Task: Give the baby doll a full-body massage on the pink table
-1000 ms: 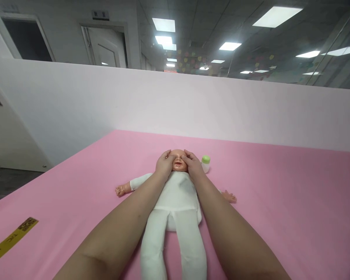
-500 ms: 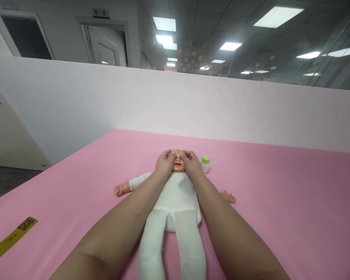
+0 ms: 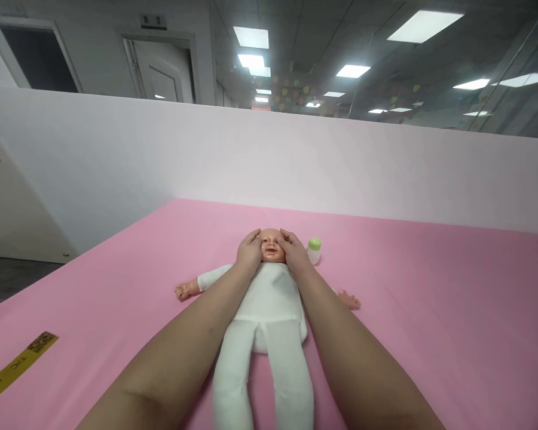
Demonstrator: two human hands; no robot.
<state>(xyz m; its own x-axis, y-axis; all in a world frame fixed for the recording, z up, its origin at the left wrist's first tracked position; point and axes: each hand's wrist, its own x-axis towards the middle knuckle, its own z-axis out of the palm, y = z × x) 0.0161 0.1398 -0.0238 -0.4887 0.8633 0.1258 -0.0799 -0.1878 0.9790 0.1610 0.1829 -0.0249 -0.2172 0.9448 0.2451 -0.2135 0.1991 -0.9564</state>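
Observation:
A baby doll [image 3: 270,298] with a white cloth body lies on its back, arms spread to both sides and legs toward me. Its hard, shiny head [image 3: 272,246] sits between my two hands. My left hand [image 3: 250,251] curves round the left side of the head, the thumb along the cheek. On the other side, my right hand [image 3: 295,249] cups the head, its thumb at the doll's cheek near the eye. The backs of my hands hide the sides of the head. Just right of my right hand stands a small jar [image 3: 314,255] with a green lid.
A pink padded surface [image 3: 430,310] lies under the doll. White low walls [image 3: 341,170] rise behind it and at the left. A yellow printed strip [image 3: 18,370] is stuck at the lower left. Beyond the left edge are a door [image 3: 13,203] and dark floor.
My thumbs have slid outward from beside the doll's nose and eyes toward the sides of its face, uncovering the eyes more. The doll and the jar stay in place.

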